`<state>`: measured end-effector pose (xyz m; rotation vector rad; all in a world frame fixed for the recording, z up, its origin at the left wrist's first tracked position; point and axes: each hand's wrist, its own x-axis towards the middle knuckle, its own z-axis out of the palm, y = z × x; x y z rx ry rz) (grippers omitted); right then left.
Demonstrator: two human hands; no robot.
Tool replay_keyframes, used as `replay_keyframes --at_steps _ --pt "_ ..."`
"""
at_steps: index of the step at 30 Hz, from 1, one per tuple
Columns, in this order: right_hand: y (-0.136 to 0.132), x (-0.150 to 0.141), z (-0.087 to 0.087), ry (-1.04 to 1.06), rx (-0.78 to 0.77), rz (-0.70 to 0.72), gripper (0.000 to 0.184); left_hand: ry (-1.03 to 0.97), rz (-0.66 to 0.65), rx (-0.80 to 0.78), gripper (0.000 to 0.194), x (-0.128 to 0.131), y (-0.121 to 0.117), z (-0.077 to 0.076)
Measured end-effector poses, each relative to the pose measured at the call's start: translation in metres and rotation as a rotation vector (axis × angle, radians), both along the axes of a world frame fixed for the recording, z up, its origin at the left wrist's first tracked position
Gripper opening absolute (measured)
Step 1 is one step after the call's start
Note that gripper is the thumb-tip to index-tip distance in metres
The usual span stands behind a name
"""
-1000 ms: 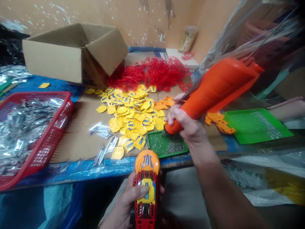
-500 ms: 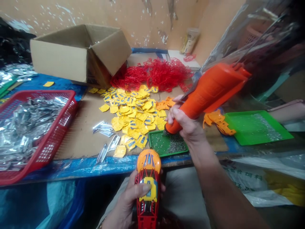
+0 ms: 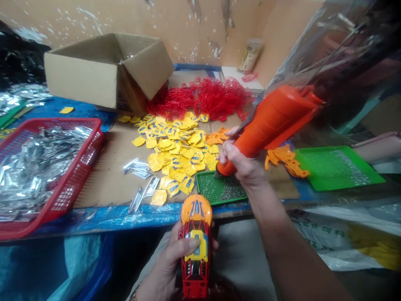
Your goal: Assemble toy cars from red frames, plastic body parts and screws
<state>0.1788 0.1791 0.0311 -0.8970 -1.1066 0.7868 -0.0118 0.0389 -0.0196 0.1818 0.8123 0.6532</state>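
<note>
Both closed, left hand clasping toy car, right hand orange tool

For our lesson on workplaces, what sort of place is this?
Probably a toy workshop: a toy car in the left hand, an orange tool in the right hand, and heaped yellow parts.

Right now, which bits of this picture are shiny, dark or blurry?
Head view: glare on the silver parts and blue sheet; head view: upper right corner dark and hazy; head view: lettering on the sack smeared, orange tool soft towards its upper end, car fairly crisp.
</note>
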Motion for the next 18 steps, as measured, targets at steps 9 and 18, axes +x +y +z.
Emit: replay_keyframes --at_steps 9,18 --pt "-0.001 0.001 0.002 0.009 0.021 0.004 0.024 -0.040 0.049 0.016 0.056 0.005 0.002 0.006" --pt "-0.001 0.001 0.001 0.021 0.046 -0.001 0.025 0.019 0.042 -0.030 0.065 0.009 0.006 0.008"
